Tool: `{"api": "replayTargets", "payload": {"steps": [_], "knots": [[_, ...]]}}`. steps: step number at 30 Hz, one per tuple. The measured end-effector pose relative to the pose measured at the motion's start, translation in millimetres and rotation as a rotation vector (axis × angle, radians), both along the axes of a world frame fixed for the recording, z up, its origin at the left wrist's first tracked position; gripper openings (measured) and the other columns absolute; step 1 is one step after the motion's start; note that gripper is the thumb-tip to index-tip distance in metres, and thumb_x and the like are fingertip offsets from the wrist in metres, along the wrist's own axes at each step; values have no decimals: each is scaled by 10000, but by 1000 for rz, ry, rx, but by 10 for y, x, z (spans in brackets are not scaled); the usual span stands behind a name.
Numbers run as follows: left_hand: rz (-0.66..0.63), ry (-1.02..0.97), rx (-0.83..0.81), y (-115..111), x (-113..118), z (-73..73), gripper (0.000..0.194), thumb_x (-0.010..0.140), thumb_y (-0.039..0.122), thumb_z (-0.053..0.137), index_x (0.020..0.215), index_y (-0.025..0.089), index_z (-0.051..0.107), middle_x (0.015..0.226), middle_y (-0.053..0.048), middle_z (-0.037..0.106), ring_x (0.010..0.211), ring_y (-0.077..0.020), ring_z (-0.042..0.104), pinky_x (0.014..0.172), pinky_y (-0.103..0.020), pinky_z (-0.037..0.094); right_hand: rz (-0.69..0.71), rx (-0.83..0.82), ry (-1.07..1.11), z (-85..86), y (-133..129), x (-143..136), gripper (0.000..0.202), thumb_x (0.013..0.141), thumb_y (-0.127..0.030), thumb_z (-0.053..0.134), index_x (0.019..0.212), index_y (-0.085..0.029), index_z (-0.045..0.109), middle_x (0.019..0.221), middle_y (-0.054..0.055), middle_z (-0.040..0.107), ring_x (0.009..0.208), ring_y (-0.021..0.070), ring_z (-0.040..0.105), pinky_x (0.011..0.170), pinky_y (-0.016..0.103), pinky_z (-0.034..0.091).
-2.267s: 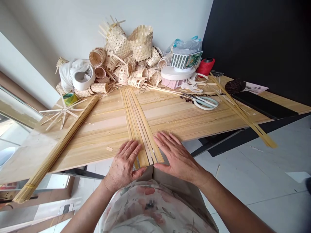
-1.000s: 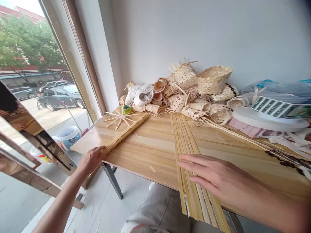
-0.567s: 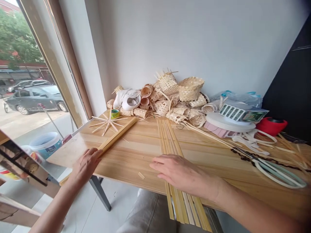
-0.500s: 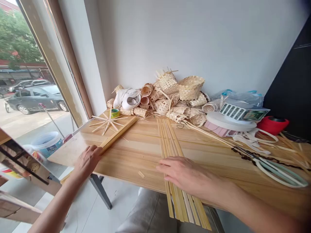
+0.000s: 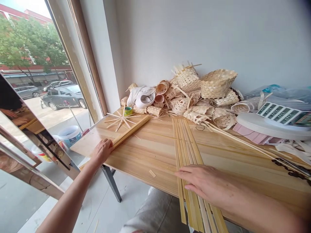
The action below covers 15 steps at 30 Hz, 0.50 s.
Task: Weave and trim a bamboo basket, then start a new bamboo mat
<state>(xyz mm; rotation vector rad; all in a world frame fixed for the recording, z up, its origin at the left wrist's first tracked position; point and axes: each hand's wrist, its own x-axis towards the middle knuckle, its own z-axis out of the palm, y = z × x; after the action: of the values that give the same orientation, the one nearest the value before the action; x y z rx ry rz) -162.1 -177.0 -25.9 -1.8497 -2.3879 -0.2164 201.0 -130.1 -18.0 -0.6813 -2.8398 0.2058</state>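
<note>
My left hand (image 5: pixel 103 150) is closed around the near part of a bundle of bamboo strips (image 5: pixel 132 130), which lies slantwise across the left of the table. Fingers stretched out, my right hand (image 5: pixel 202 179) rests flat over several bamboo strips (image 5: pixel 186 142) laid side by side. Their near ends stick out past the table's front edge. A star of crossed strips (image 5: pixel 120 120) lies beyond the bundle, with a green and yellow tape roll (image 5: pixel 128 111) at its far side. Between the hands there is a short strip offcut (image 5: pixel 152 173).
Woven baskets (image 5: pixel 216 84) and tubes are piled against the wall, with a white cloth bundle (image 5: pixel 141 96) at their left. To the right sit a round white disc (image 5: pixel 245 124), a printed box (image 5: pixel 279 113) and dark-handled tools (image 5: pixel 291 170). A mirror (image 5: pixel 36 129) stands left of the table (image 5: pixel 141 155).
The camera view has turned left, so everything sits farther right in the picture. My left hand keeps its hold on the bundle, and my right hand stays flat on the strips.
</note>
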Motion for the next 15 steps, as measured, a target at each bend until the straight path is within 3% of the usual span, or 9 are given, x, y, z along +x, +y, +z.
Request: {"api": "replayTargets", "payload": {"steps": [10, 15], "knots": [[-1, -136, 6, -24, 5, -11, 104, 780, 202, 388, 765, 216, 490, 731, -8, 585, 701, -169, 546, 606, -243, 362, 120, -25, -169, 362, 167, -727, 145, 775, -134, 534, 839, -220, 633, 811, 13, 646, 755, 166, 609, 628, 244, 427], [-43, -219, 43, -43, 5, 17, 142, 798, 245, 381, 792, 209, 518, 797, -23, 617, 752, -162, 566, 657, -237, 382, 162, 67, -42, 364, 313, -1293, 194, 794, -96, 494, 896, -207, 615, 916, 30, 629, 788, 155, 598, 659, 243, 430]]}}
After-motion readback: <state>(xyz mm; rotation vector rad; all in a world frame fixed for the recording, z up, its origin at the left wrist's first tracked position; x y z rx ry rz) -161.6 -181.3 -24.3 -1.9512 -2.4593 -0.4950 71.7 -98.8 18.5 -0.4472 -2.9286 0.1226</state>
